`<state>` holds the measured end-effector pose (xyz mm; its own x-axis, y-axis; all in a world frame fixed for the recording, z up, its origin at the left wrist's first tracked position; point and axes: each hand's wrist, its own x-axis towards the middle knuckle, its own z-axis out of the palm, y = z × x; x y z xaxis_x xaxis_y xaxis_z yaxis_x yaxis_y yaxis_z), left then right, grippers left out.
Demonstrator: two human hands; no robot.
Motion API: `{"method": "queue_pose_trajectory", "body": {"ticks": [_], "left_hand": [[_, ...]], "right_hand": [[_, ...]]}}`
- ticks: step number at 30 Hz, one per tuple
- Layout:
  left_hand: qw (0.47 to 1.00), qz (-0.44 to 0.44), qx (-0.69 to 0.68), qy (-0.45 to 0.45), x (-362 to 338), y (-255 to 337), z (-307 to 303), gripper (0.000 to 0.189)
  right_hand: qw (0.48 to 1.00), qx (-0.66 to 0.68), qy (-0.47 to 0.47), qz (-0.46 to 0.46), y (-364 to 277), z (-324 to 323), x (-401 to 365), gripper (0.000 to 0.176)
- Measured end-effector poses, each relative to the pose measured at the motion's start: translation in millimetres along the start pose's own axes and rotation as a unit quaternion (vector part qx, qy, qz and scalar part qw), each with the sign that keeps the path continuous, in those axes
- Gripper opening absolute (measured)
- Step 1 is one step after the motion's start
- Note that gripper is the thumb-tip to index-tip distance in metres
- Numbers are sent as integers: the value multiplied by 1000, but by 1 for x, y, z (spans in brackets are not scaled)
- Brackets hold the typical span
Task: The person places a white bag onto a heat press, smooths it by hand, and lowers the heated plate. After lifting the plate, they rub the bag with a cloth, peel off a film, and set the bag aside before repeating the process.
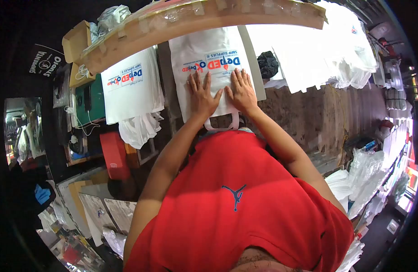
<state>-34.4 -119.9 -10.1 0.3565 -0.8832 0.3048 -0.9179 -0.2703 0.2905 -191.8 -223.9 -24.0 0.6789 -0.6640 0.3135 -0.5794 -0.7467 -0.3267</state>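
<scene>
- A white printed bag (221,75) lies flat at the upper centre of the frame.
- Left hand (203,97) rests palm down on it, fingers spread.
- Right hand (243,92) lies likewise, just beside.
- Similar bags (132,100) are stacked at upper left.

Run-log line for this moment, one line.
left hand: palm-down on printed white bag | right hand: palm-down, same bag | bag handle: toward red shirt
</scene>
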Motion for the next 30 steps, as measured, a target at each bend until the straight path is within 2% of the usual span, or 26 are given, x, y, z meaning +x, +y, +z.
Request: {"method": "queue_pose_trajectory", "body": {"ticks": [4,7,9,17,25,30], "left_hand": [[1000,-6,-10,-5,-1,0,-4,82],[1000,-1,-9,-8,-4,-2,-6,81],[999,-9,-2,-31,1,-3,-4,82],[999,-4,-45,10,-1,-1,0,81],[999,-12,-12,-37,4,-1,-1,78],[999,-20,-6,-35,5,0,2,79]], "right_hand": [[1000,23,-6,-4,-2,-1,0,68],[999,5,30,16,-6,-3,-3,68],[999,-11,-15,26,-3,-2,2,68],[1000,5,9,14,-2,-1,2,66],[1000,14,-4,22,-3,-4,4,65],[1000,10,-3,25,-1,-1,4,68]]}}
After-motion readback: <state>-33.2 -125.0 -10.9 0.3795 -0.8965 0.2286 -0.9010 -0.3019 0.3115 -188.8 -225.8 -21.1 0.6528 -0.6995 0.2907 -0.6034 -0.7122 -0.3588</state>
